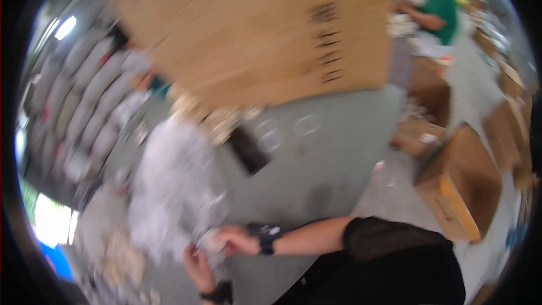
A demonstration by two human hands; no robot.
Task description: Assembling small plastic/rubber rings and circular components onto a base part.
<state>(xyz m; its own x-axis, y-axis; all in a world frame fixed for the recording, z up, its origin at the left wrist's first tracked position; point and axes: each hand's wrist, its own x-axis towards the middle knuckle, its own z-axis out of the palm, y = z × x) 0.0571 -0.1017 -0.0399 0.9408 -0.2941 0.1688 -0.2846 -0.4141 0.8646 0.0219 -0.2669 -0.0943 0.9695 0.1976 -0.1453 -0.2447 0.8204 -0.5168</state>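
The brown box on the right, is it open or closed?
Open. The brown box on the floor has its flaps turned outward, and its inside shows. Blur hides what, if anything, it holds.

big cardboard sheet point(265, 28), open boxes point(460, 189), co-worker point(440, 8)

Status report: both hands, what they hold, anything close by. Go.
Left hand and right hand together on a small clear plastic-wrapped item, grip blurred. Pile of clear plastic bags just above. Large cardboard box beyond on grey table.

Blurred white bundle point(212, 243) between hands
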